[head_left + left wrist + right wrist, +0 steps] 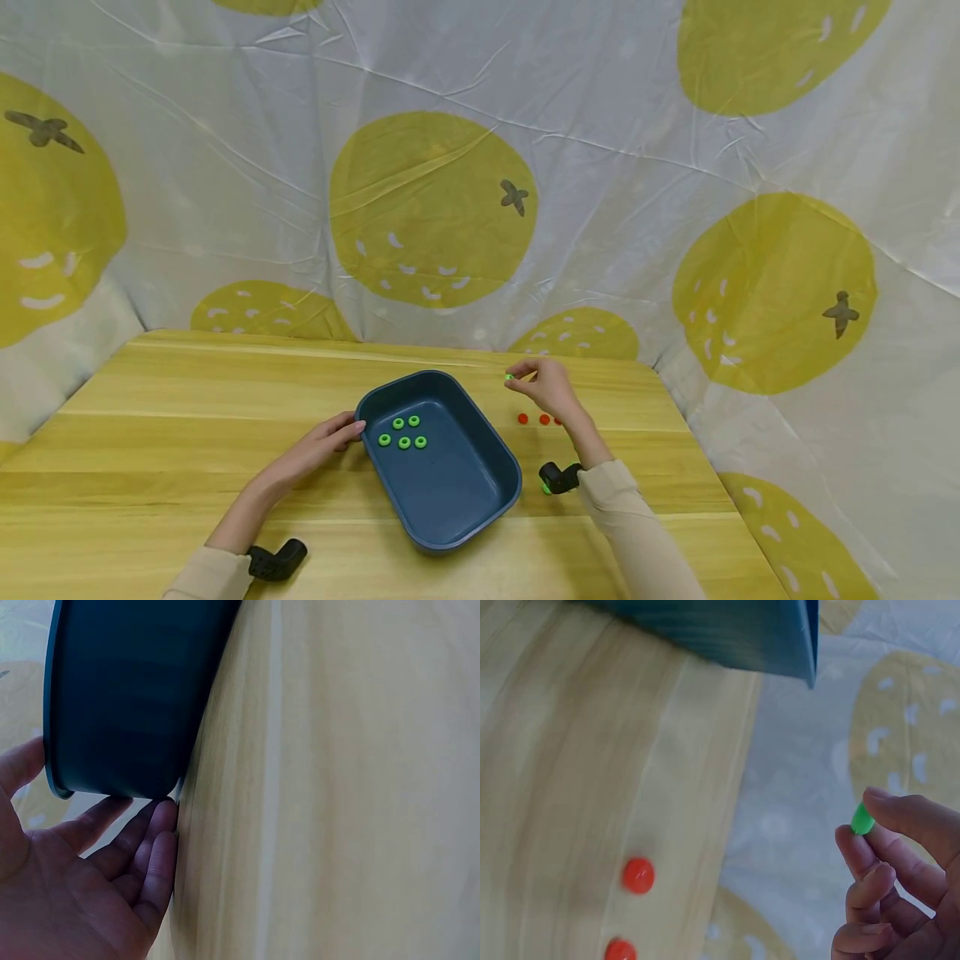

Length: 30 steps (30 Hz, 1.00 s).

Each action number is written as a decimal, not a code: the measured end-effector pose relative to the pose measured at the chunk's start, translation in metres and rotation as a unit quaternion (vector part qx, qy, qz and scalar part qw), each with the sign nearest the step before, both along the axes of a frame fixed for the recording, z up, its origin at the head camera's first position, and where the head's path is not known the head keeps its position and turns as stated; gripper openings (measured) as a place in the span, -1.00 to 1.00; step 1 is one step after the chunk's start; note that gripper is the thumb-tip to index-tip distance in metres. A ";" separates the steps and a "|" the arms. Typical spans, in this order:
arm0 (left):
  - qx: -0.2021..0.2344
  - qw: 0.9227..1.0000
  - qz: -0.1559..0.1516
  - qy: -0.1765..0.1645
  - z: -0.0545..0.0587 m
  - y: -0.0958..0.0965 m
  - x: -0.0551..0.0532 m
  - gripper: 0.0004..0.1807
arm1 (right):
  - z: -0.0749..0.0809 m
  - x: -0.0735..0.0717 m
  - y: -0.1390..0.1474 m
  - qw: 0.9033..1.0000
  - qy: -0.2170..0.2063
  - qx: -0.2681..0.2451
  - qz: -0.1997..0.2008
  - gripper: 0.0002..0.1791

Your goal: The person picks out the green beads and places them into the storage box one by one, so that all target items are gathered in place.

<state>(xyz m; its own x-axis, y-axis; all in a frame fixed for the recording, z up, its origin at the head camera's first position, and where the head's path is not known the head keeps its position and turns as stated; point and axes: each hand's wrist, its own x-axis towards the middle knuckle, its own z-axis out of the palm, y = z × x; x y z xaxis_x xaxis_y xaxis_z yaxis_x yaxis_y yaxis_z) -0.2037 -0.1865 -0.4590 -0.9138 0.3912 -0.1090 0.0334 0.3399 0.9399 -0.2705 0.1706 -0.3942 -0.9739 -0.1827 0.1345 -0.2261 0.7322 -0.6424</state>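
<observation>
A dark blue rectangular basin (480,492) sits on the table, turned at an angle. Inside its far left part lie several green rings (404,443). My left hand (333,437) holds the basin's left edge; in the left wrist view the thumb is at the rim and the fingers (157,874) touch the outer wall. Right of the basin, above the table, my right hand (546,388) pinches one small green ring (862,819) between thumb and fingertips. Red beads (522,419) lie on the table below that hand, one partly hidden by the wrist.
Another green piece (546,489) shows on the table beneath the black wrist device (559,477), mostly covered. The wooden table (187,400) reaches back to a pale curtain (600,217) with yellow fruit prints. A second black device (277,560) is on my left wrist.
</observation>
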 end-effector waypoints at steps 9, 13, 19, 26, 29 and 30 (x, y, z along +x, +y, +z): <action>0.001 1.000 0.008 -0.008 -0.003 -0.001 0.001 -0.34 | 0.010 -0.003 -0.031 0.999 0.016 -0.013 0.042 -0.82; 0.002 1.000 0.009 -0.010 -0.003 -0.001 0.000 -0.34 | 0.013 -0.005 -0.044 0.998 0.015 -0.017 0.054 -0.82; 0.005 1.000 -0.004 0.001 -0.001 -0.001 0.000 -0.36 | 0.013 -0.006 -0.062 0.996 0.015 -0.022 0.081 -0.83; 0.009 1.000 -0.005 -0.001 0.000 -0.001 0.001 -0.35 | 0.007 -0.005 -0.079 0.993 0.036 -0.022 0.113 -0.85; 0.010 1.000 -0.004 0.000 0.000 -0.002 0.001 -0.35 | 0.004 -0.005 -0.085 0.991 0.038 -0.022 0.126 -0.86; 0.009 1.000 -0.005 0.001 0.000 -0.002 0.000 -0.35 | 0.002 -0.005 -0.087 0.991 0.036 -0.023 0.129 -0.86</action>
